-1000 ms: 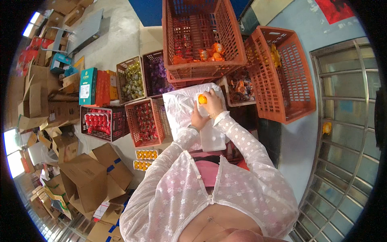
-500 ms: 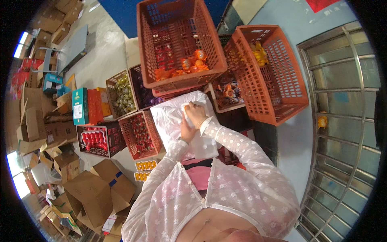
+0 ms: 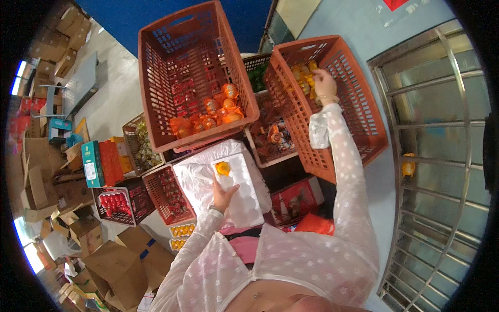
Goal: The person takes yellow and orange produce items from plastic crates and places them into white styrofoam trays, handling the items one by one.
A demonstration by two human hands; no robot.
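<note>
A white tray with round wells lies on a white plastic-covered stack, with one yellow-wrapped round piece in its far-left well. My left hand holds the tray at its left edge, thumb across the top. At the right, my right hand reaches into an orange-brown crate. Its fingers are curled at the yellow-wrapped pieces inside; the fingertips are partly hidden. Clear plastic hangs by my right sleeve.
Ahead, a tall orange-brown crate holds orange-wrapped pieces. Between the crates is a bin of mixed wrapped pieces. Red-wrapped pieces fill a bin at left. Open cardboard boxes stand lower left; metal bars line the right.
My hands have parted: the right moved far right into the crate, while the left moved down-left onto the tray. The tray with one yellow piece now shows plainly. The view has shifted.
</note>
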